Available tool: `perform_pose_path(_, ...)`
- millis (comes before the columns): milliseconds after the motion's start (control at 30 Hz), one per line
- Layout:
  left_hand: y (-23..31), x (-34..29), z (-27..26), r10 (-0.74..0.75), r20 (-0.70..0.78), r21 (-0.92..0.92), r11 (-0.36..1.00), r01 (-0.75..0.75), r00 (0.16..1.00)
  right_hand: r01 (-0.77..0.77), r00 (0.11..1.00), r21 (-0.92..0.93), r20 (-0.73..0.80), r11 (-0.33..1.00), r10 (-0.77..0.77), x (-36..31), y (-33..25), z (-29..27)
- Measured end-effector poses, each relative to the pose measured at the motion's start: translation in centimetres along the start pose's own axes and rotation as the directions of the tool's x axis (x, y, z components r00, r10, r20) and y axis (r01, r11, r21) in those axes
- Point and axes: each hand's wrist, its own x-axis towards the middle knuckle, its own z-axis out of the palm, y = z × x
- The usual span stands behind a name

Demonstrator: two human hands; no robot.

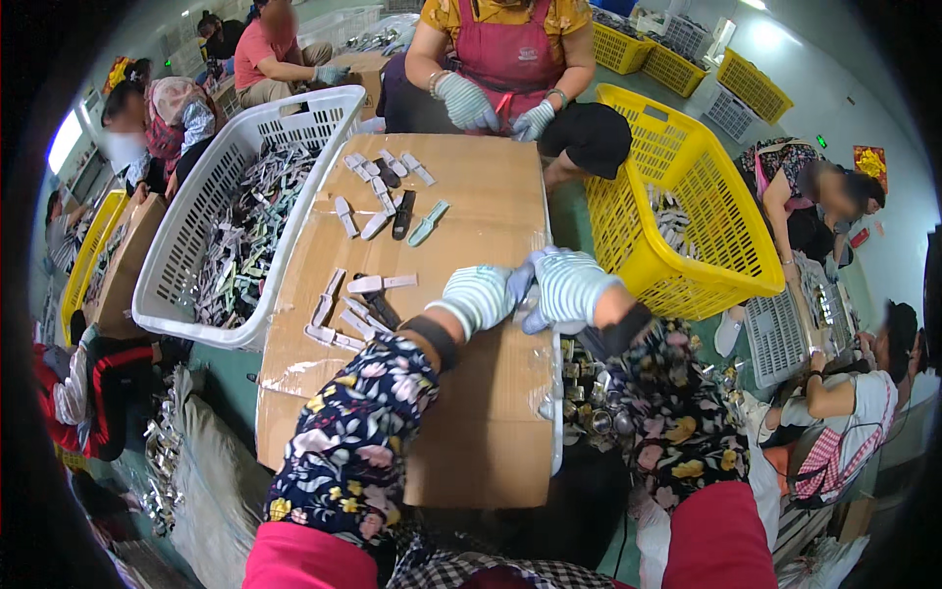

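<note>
My left hand [478, 297] and my right hand [573, 287], both in striped gloves with blue-grey fingertips, meet over the right edge of a cardboard-topped table [481, 402]. Their fingers are closed together, hiding whatever is between them. Left of my left hand lies a loose group of pale mauve plastic handle-like pieces [385, 283], with a dark one among them. Farther off, more such pieces are spread out, including a black piece [403, 216] and a light green piece [428, 224].
A white basket [157, 294] full of similar pieces stands left; a yellow basket [628, 236] with some inside stands right. Shiny metal parts [601, 417] lie below my right forearm. Across the table sits a gloved co-worker [500, 59]. Other people work on both sides.
</note>
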Motion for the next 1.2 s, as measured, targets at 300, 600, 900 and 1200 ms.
perform_pose_path(300,-0.1,3.6,-2.3,-0.013,0.029,-0.011,1.0,0.013,1.0,-0.061,0.995,0.0,-0.078,0.998,0.061,4.9,4.1,-3.0)
perform_pose_path(600,-8.0,12.1,-2.1,-0.167,0.115,-0.238,0.952,0.191,0.979,-0.035,0.933,-0.235,-0.356,0.971,-0.052,7.3,2.9,-2.8)
perform_pose_path(900,-4.8,11.8,-3.7,0.058,-0.057,0.204,0.978,-0.045,0.997,0.0,0.748,-0.294,-0.634,0.956,-0.195,10.3,7.4,-2.5)
perform_pose_path(1200,-4.6,8.4,-2.2,-0.105,0.043,0.179,0.979,0.096,0.993,0.052,0.973,-0.098,-0.219,0.994,-0.073,7.5,4.0,-3.9)
